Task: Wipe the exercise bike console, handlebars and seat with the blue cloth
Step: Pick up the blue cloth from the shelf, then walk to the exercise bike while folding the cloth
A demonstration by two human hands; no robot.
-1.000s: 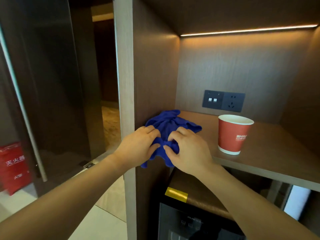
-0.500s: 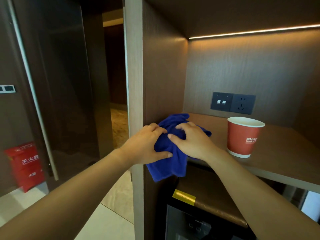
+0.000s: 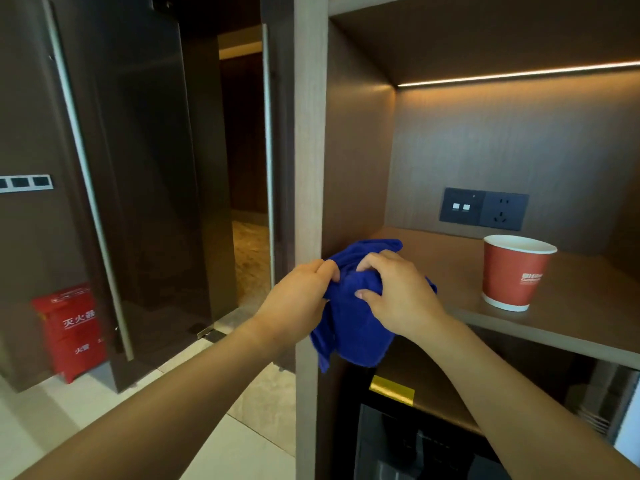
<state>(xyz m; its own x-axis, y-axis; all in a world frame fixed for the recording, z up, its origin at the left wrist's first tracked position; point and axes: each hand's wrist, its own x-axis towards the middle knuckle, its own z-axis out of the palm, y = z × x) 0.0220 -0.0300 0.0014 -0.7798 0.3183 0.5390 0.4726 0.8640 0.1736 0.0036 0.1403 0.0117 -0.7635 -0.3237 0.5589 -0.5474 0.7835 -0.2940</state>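
Still at the cupboard, a person gathers a blue cloth (image 3: 353,327) off the front left corner of a wooden shelf (image 3: 571,306), with both hands on it. The left hand (image 3: 298,296) pinches the bunched fabric at its left side with curled fingers. The right hand (image 3: 398,296) is curled over the top of the bundle, thumb and fingertips dug into the folds. A second earlier most of the cloth lay on the shelf; now more of it is off the board. A thick fold hangs below the front edge, in front of the dark appliance (image 3: 415,445) beneath, and only the far end rests on the wood. A red paper cup (image 3: 516,271) stands upright further right along the shelf, well apart from the cloth, below a dark socket panel (image 3: 483,207) on the back wall. A red fire-extinguisher box (image 3: 71,332) sits on the floor by the door to the left. No exercise bike is in view, so the wiping of console, handlebars and seat has evidently not begun; this reads as the fetching of the cloth. With the cloth nearly free of the shelf, the likely next step is to lift it clear and carry it to the bike, without snagging the trailing fold on the shelf edge.
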